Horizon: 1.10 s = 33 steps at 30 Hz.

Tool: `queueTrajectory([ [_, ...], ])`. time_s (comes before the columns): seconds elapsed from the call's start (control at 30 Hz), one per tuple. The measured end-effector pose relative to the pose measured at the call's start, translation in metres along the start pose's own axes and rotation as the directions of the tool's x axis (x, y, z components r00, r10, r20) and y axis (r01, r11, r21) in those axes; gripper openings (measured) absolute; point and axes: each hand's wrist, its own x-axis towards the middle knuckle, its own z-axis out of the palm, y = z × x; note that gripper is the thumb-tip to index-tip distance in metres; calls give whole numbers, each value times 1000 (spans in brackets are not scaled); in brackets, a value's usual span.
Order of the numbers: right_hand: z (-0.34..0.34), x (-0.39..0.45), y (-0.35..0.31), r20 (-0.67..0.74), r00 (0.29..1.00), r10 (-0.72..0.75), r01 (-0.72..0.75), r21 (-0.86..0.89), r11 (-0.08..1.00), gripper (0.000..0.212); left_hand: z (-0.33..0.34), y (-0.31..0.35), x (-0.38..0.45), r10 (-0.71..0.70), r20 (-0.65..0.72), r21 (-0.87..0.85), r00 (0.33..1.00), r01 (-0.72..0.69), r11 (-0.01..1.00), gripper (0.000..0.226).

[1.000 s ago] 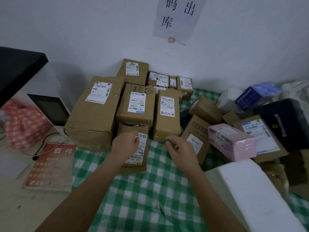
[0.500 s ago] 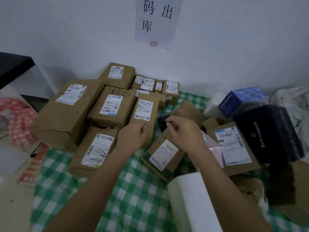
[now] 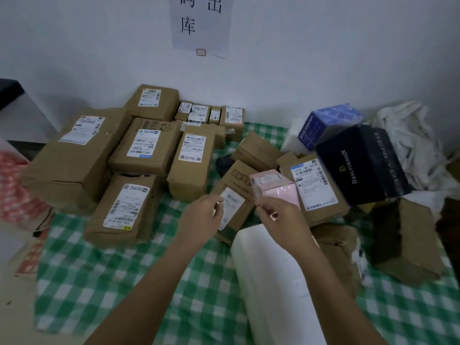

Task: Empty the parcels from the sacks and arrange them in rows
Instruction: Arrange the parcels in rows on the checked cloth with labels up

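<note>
Both of the person's arms are reaching forward over a green-and-white checked cloth (image 3: 104, 277) that is covering the surface where the parcels are lying. The left hand (image 3: 199, 220) is sitting at the near left edge of a brown cardboard parcel (image 3: 232, 190) with a white label, fingers curled toward that label; whether they are actually pinching the box or only touching it, I cannot tell. The right hand (image 3: 278, 215) is curling its fingers at the near end of a pink box (image 3: 275, 186), which is resting tilted against the brown parcel and a labelled flat carton (image 3: 316, 192) to its right; it appears to be gripping the pink box.

To the left, sorted cartons are lying flat with labels up: a large carton (image 3: 74, 155) at the far left, two medium cartons (image 3: 146, 148) (image 3: 191, 160) beside it, and one nearer carton (image 3: 124, 210) in front. Behind them, a row of small boxes (image 3: 209, 114) is standing along the white wall, beneath a paper sign (image 3: 201, 23).

On the right, a jumble is piling up: a black box (image 3: 358, 165) printed with lettering, a blue box (image 3: 328, 123) behind it, crumpled white sacking (image 3: 410, 135) near the wall, and an open brown carton (image 3: 408, 242). A white foam block (image 3: 271, 285) is lying under the right forearm.
</note>
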Motion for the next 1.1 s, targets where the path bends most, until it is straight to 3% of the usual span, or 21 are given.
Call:
queueTrajectory([
  [0.3, 0, -40, 49, -50, 998, 33, -32, 15, 999, 19, 19, 21, -42, -64, 104, 9, 993, 63, 998, 25],
  [0.43, -9, -41, 71, -124, 991, -39, 38, -7, 999, 16, 32, 34, -47, -142, 121, 6, 982, 142, 990, 28],
  [0.57, -29, -32, 87, -132, 985, -107, 106, -16, 994, 12, 43, 54, -45, -166, 69, 15, 984, 165, 986, 27],
  [0.73, -58, 3, 81, -90, 976, -196, 194, -38, 980, 16, 48, 80, -26, -166, -90, 35, 982, 170, 985, 31],
  [0.83, -66, 26, 66, -20, 978, -208, 206, -79, 975, 27, 44, 91, -10, -128, -157, 20, 979, 132, 991, 27],
  [0.93, -61, 40, 57, 65, 995, -71, 79, -124, 989, 53, 43, 93, 6, -96, -160, 30, 982, 102, 994, 22],
  [1.03, -39, 43, 54, 138, 987, 83, -67, -122, 990, 89, 50, 91, 22, -146, -32, -98, 989, 143, 985, 20],
  [1.1, -19, 40, 52, 83, 990, 112, -94, -199, 975, 101, 55, 90, 30, -207, 74, -235, 976, 219, 947, 24],
])
